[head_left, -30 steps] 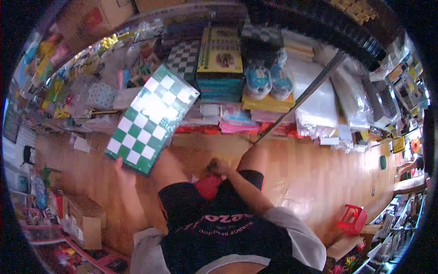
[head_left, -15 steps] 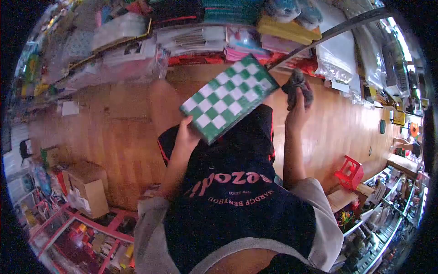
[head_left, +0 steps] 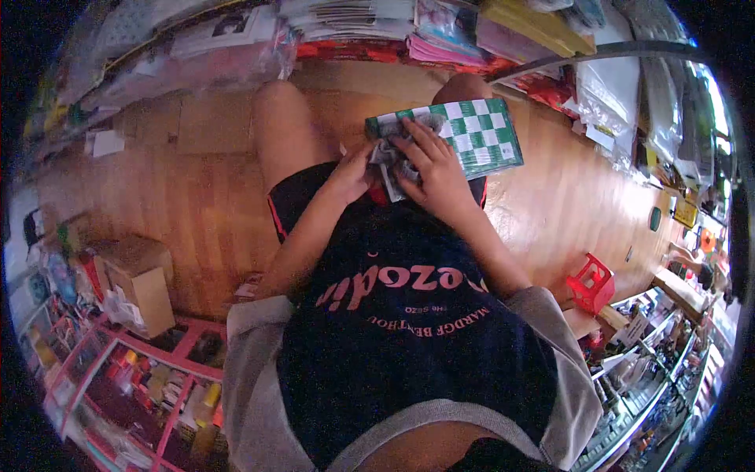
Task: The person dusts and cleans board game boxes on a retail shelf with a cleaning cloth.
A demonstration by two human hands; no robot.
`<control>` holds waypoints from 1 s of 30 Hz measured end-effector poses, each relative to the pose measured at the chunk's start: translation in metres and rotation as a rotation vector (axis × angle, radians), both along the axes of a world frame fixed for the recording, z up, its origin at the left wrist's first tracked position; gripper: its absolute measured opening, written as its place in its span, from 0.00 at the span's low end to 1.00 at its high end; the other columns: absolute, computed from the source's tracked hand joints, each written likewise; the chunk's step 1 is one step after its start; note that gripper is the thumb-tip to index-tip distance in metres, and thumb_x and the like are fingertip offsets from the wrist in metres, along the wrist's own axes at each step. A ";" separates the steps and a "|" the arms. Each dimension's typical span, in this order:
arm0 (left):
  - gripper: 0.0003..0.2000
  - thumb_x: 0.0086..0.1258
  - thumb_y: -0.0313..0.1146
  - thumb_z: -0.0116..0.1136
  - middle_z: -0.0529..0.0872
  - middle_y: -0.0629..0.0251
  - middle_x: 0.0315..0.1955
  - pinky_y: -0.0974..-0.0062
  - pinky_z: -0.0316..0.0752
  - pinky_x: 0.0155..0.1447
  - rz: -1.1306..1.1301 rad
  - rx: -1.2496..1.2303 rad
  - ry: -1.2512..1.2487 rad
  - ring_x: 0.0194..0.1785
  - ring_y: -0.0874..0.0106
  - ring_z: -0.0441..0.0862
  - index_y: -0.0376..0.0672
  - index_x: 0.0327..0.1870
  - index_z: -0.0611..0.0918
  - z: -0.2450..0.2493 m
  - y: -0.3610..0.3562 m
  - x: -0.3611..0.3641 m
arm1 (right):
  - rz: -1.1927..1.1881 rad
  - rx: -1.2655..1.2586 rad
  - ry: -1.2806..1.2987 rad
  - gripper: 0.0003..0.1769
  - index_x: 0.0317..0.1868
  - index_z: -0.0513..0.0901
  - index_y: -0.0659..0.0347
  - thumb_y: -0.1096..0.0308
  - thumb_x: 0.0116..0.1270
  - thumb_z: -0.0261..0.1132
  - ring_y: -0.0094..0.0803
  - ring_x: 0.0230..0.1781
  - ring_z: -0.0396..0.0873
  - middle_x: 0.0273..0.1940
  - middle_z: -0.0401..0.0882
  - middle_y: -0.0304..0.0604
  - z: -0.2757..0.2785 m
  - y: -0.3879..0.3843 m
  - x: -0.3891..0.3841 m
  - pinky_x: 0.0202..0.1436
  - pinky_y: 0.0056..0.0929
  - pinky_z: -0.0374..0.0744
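Note:
A folded green-and-white chessboard (head_left: 491,141) lies tilted over my lap, its checkered face up. At its left end, my left hand (head_left: 350,179) is closed around the edge, with its fingertips partly hidden. A crumpled dark grey cloth (head_left: 384,152) bunches over the left part of the board. My right hand (head_left: 439,175) presses that cloth against the checkered face, fingers bent over it. Both hands are close together, and the cloth lies between them.
Stacked paper goods and plastic-wrapped packs (head_left: 346,20) line the far side. A cardboard box (head_left: 138,287) stands on the wooden floor at left, beside a pink-framed case (head_left: 181,354). At right are a red plastic stool (head_left: 591,285) and crowded shelves (head_left: 653,393).
My right hand has brought the grey cloth left onto the chessboard. The board has turned to lie more level and shifted right. My left hand has moved right and up with it.

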State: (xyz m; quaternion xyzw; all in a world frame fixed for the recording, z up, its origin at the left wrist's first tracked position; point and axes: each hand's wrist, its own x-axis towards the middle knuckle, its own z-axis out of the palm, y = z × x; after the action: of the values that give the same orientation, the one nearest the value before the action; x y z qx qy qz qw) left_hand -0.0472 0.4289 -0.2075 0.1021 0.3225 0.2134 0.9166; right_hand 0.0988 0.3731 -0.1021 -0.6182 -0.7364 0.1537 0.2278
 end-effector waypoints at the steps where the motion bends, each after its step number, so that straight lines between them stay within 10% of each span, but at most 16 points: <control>1: 0.15 0.62 0.38 0.48 0.76 0.64 0.40 0.68 0.71 0.47 -0.007 0.001 0.015 0.42 0.71 0.75 0.41 0.47 0.70 0.003 0.000 0.001 | -0.005 -0.002 -0.011 0.26 0.48 0.71 0.58 0.67 0.44 0.63 0.45 0.55 0.63 0.55 0.63 0.50 0.002 0.003 0.001 0.57 0.40 0.62; 10: 0.20 0.60 0.40 0.51 0.74 0.63 0.44 0.65 0.69 0.52 -0.022 0.070 0.031 0.47 0.67 0.73 0.41 0.51 0.67 0.024 0.004 0.005 | -0.419 0.113 -0.235 0.21 0.46 0.73 0.61 0.71 0.46 0.58 0.48 0.49 0.67 0.49 0.69 0.52 -0.033 0.015 0.099 0.51 0.37 0.68; 18: 0.19 0.63 0.41 0.48 0.73 0.65 0.46 0.65 0.69 0.51 0.019 0.035 -0.017 0.49 0.68 0.72 0.44 0.52 0.67 0.014 -0.002 0.003 | -0.103 0.063 -0.001 0.22 0.48 0.73 0.55 0.69 0.49 0.58 0.47 0.52 0.65 0.52 0.67 0.49 -0.008 0.029 -0.022 0.56 0.39 0.63; 30: 0.22 0.60 0.45 0.51 0.74 0.64 0.46 0.63 0.71 0.49 -0.056 0.132 0.022 0.47 0.68 0.74 0.43 0.52 0.67 0.028 0.002 0.003 | -0.372 0.038 -0.146 0.18 0.45 0.76 0.57 0.73 0.50 0.56 0.44 0.47 0.69 0.45 0.72 0.48 -0.024 -0.014 0.114 0.52 0.35 0.67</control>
State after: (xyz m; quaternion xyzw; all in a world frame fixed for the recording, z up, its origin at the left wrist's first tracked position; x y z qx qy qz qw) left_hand -0.0441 0.4311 -0.1800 0.1736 0.3148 0.2074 0.9098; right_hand 0.2125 0.3592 -0.1264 -0.7487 -0.6269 0.0497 0.2098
